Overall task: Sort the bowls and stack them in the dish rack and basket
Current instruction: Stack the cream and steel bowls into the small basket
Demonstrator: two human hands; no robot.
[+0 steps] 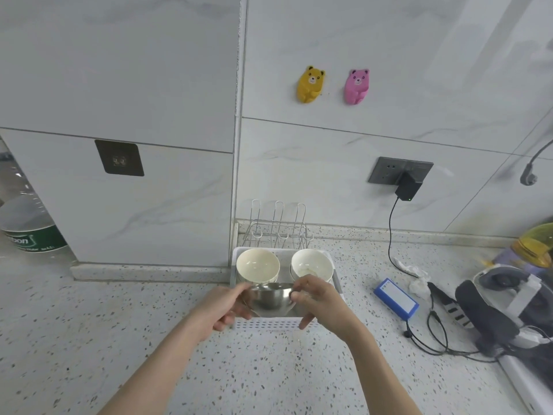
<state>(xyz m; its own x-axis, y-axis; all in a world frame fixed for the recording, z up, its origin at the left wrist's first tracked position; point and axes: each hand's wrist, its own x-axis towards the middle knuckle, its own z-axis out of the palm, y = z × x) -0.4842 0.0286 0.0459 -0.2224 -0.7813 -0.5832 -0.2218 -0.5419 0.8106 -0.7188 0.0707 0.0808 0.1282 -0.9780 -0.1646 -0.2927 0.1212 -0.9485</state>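
Note:
A steel bowl (270,298) hangs upright over the front of a white plastic basket (269,324) on the counter. My left hand (223,307) pinches its left rim and my right hand (317,301) pinches its right rim. In the back of the basket stand two stacks of cream bowls, one at the left (258,265) and one at the right (311,264). A wire dish rack (278,226) stands behind the basket against the wall, with no bowls visible in it.
A blue box (396,298), crumpled paper and black cables lie right of the basket. A headset and other gear (508,307) crowd the right edge. A charger (407,187) is plugged into the wall socket. A large water bottle (27,223) stands far left.

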